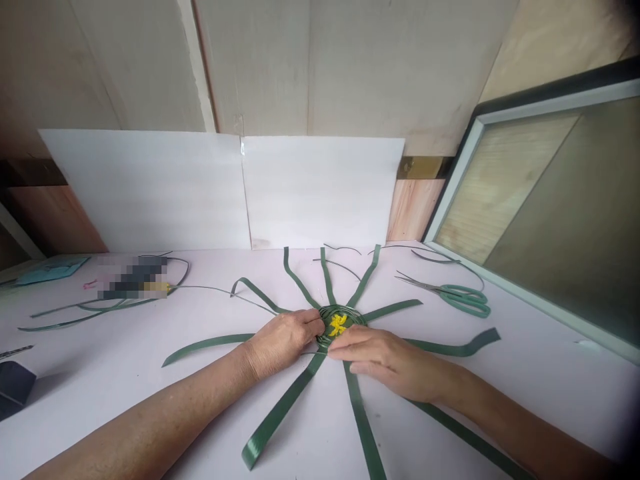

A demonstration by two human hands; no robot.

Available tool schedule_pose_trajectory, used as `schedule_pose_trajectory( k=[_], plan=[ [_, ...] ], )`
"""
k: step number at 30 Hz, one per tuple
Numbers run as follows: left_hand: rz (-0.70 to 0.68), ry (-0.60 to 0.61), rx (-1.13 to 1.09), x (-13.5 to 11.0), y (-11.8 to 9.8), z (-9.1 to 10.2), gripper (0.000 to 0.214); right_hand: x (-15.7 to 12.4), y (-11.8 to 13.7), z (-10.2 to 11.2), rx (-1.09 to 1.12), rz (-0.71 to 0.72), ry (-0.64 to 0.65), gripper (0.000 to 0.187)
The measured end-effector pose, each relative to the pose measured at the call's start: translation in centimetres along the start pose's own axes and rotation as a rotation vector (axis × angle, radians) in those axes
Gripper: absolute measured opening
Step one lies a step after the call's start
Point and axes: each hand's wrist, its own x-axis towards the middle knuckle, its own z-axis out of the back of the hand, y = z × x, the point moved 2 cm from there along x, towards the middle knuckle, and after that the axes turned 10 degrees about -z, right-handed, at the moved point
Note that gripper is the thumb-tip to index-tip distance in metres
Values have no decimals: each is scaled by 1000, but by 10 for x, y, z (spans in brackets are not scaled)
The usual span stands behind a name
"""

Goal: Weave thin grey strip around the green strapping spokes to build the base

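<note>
A small round woven disc (pixel 340 320) of dark green strips with a yellow centre (pixel 338 325) lies on the white table (pixel 125 373). Several long green strips (pixel 280 407) radiate from it like spokes. My left hand (pixel 283 340) rests at the disc's left edge, fingers curled and pinching the weave. My right hand (pixel 387 360) lies at its lower right edge, fingers stretched towards the disc and pressing on the strips.
Green-handled scissors (pixel 460 297) lie at the right back. Loose green strips (pixel 75 313) and a blurred dark object (pixel 133 277) sit at the left back. A dark box (pixel 15 387) is at the left edge. White boards (pixel 225 190) lean on the wall; a framed window (pixel 550 200) stands right.
</note>
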Motion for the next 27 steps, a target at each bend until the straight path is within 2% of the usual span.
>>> schedule_pose_trajectory(
  k=[3, 6, 11, 15, 21, 23, 27],
  plan=[
    [74, 34, 43, 2, -16, 0, 17, -9, -2, 13, 156, -185, -135, 27],
    [172, 69, 65, 5, -30, -1, 14, -15, 8, 19, 115, -292, -243, 24],
    [247, 66, 35, 6, -34, -4, 12, -9, 41, 19, -139, -391, -94, 25],
    [258, 6, -7, 5, -28, -7, 16, 7, 47, 5, -189, -396, -99, 24],
    [262, -33, -75, 5, -24, -8, 11, 26, 22, -31, 32, -359, -256, 21],
    [263, -41, -88, 6, -22, -7, 12, 27, 21, -37, 4, -351, -284, 21],
    [295, -39, -126, 5, -19, -7, 13, 30, 28, -38, -186, -413, -271, 19]
  ],
)
